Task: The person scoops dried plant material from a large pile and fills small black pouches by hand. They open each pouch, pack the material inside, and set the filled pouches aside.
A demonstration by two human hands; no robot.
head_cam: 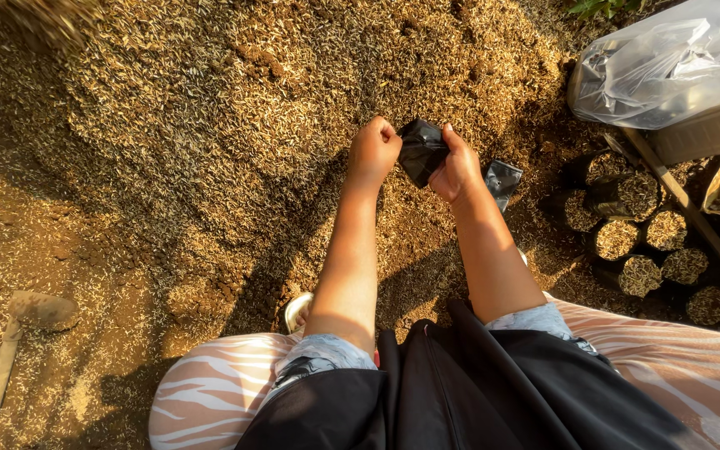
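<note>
Here both hands (414, 158) pinch crinkled glossy black plastic bag (421, 150) over husk heap (235, 100).

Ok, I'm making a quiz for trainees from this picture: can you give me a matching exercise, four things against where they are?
Things:
1. black bag
2. trowel
3. clear plastic sack
4. filled pots

Places:
A. top right corner
B. between both hands
C. on the ground at lower left
D. clustered on the right, below the sack

Pairs: 1-B, 2-C, 3-A, 4-D
</note>
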